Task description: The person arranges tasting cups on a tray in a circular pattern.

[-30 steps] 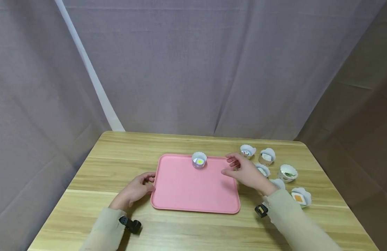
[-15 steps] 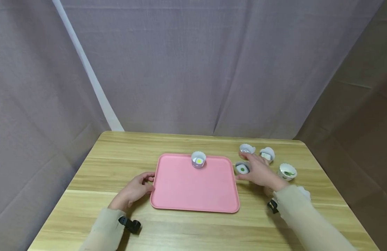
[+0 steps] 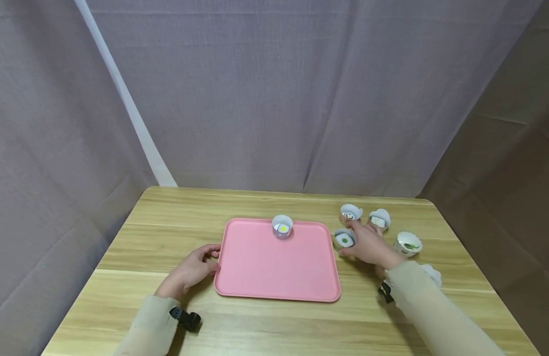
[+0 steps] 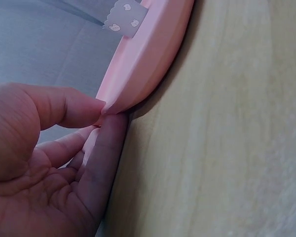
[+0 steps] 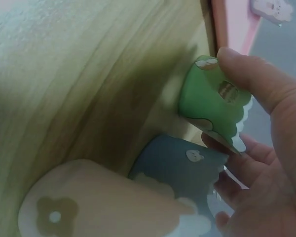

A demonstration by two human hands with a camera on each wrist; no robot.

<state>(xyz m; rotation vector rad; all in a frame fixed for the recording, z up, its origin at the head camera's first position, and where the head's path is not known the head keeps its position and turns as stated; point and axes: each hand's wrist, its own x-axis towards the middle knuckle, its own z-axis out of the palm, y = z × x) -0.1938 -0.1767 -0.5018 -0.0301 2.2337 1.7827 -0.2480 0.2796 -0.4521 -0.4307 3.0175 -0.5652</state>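
Desk (image 3: 265, 326) of wood bears a pink rectangular tray (image 3: 274, 267), grey fabric curtain (image 3: 239, 99) behind it; left hand (image 3: 192, 269) pinches the tray's rim, right hand (image 3: 368, 244) a green scalloped cup (image 5: 212, 94) alongside.

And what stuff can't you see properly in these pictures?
Head view: most of the cup poking out behind the right sleeve; the sleeve covers it.
Right wrist view: the inside of the green cup held by the right hand; the cup's own wall hides it.
Right wrist view: part of the peach cup; the bottom edge cuts it off.
Left wrist view: part of the lilac cup; the top edge cuts it off.
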